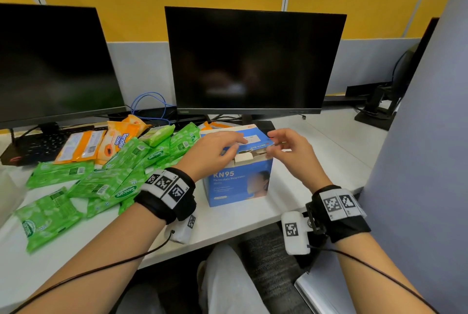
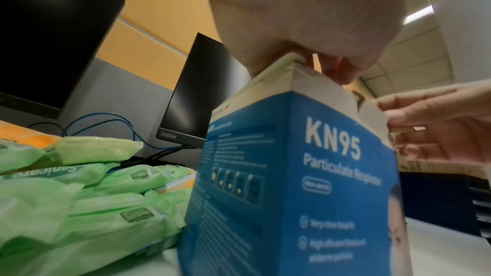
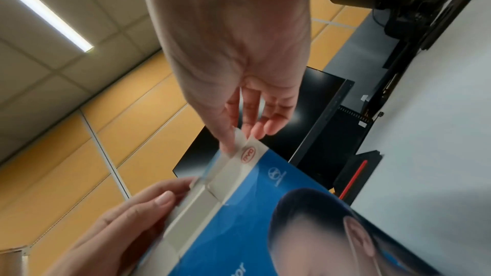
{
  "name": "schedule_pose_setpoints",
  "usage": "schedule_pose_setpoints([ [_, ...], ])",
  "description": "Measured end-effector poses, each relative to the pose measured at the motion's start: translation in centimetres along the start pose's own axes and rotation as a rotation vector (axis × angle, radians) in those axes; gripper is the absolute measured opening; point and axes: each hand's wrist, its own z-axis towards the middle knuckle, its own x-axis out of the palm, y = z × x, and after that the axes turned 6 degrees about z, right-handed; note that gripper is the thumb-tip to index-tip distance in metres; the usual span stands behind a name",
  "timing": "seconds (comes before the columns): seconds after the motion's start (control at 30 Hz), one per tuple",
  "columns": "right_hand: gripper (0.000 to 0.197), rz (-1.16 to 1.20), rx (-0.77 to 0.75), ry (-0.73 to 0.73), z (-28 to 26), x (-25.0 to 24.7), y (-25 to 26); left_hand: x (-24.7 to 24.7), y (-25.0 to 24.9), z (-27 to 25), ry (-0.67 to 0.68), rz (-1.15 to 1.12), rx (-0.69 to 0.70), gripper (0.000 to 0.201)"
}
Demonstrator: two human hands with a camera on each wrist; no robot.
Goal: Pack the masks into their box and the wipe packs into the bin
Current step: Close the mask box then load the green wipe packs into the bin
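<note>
The blue KN95 mask box (image 1: pixel 238 182) stands upright on the white desk (image 1: pixel 316 151), straight ahead of me. My left hand (image 1: pixel 234 145) lies over its lid (image 1: pixel 253 139), fingers on top and thumb at the front edge, holding the lid down. My right hand (image 1: pixel 272 147) pinches the white side flap (image 3: pixel 240 143) at the box's right top corner. The box top is partly open and its inside is hidden, with no masks showing. Several green wipe packs (image 1: pixel 101 182) lie heaped to the left of the box. Orange wipe packs (image 1: pixel 111 144) lie behind them. No bin shows in any view.
Two dark monitors (image 1: pixel 253 60) (image 1: pixel 50 60) stand behind the box and the packs. A black keyboard (image 1: pixel 33 147) sits at the far left and a blue cable (image 1: pixel 152 103) loops between the monitors. A grey partition (image 1: pixel 417 136) closes the right side.
</note>
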Motion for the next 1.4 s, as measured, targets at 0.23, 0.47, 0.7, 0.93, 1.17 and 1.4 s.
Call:
schedule_pose_setpoints([
  [0.23, 0.013, 0.12, 0.008, 0.06, 0.5, 0.3, -0.8, 0.6, 0.5, -0.1, 0.067, -0.013, 0.003, 0.034],
  [0.47, 0.009, 0.04, 0.005, 0.046, 0.5, 0.0, -0.6, 0.7, 0.6, 0.0, 0.078, -0.02, 0.006, 0.034],
  [0.7, 0.011, -0.025, 0.024, 0.11, 0.5, -0.5, -0.7, -0.3, 1.2, 0.4, 0.132, -0.216, -0.047, 0.027],
  [0.93, 0.011, 0.004, 0.018, 0.071, 0.4, -0.3, -0.3, -1.7, 2.8, -0.1, 0.166, -0.279, -0.079, 0.025],
  [1.17, 0.013, 0.109, 0.092, 0.132, 0.5, -0.7, -0.1, -1.5, 2.7, -0.8, 0.118, -0.278, -0.082, 0.024],
  [1.4, 0.013, 0.07, 0.101, 0.157, 0.7, -1.1, 0.0, -1.1, 0.2, -0.6, -0.001, -0.071, 0.042, 0.012],
])
